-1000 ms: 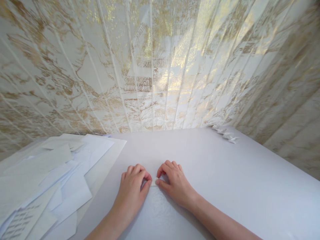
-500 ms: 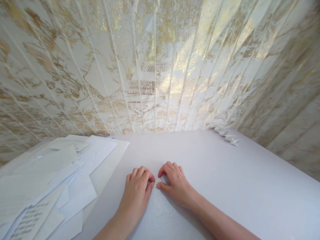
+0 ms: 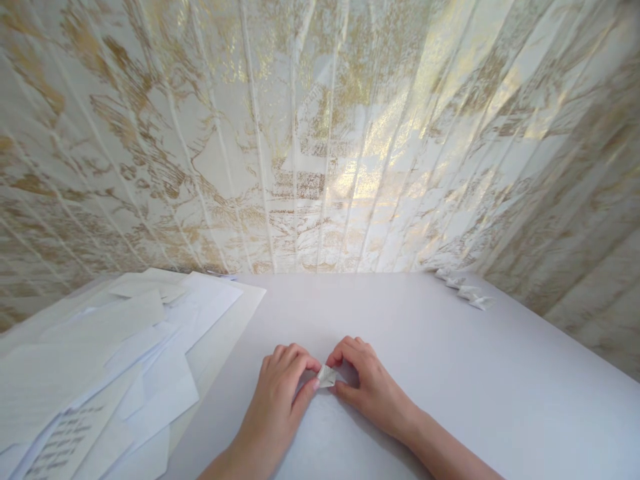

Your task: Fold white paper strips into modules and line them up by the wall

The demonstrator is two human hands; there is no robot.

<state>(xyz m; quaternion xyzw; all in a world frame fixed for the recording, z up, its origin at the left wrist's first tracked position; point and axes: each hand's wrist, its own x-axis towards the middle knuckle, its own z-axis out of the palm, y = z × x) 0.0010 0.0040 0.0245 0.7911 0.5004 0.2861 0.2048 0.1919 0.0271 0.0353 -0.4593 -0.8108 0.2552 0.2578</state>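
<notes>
A small folded piece of white paper [image 3: 327, 377] sits between my two hands, low over the white table [image 3: 390, 313]. My left hand [image 3: 287, 380] pinches its left side between thumb and forefinger. On the other side, the thumb and forefinger of my right hand [image 3: 367, 377] close on the paper's right edge. Its upper face shows a crease and a pointed outline. The remaining fingers of both hands are curled, and the paper's underside is hidden.
A loose pile of paper sheets [image 3: 135, 353], some with printing, covers the table's left side. Several small folded paper pieces [image 3: 469, 293] stand in a row at the far right corner. A gold-patterned curtain or wall covering [image 3: 310, 167] rises behind the table.
The folded paper now shows more of its face between the fingers and appears tilted up. Both hands keep hold, and the whole view has shifted slightly.
</notes>
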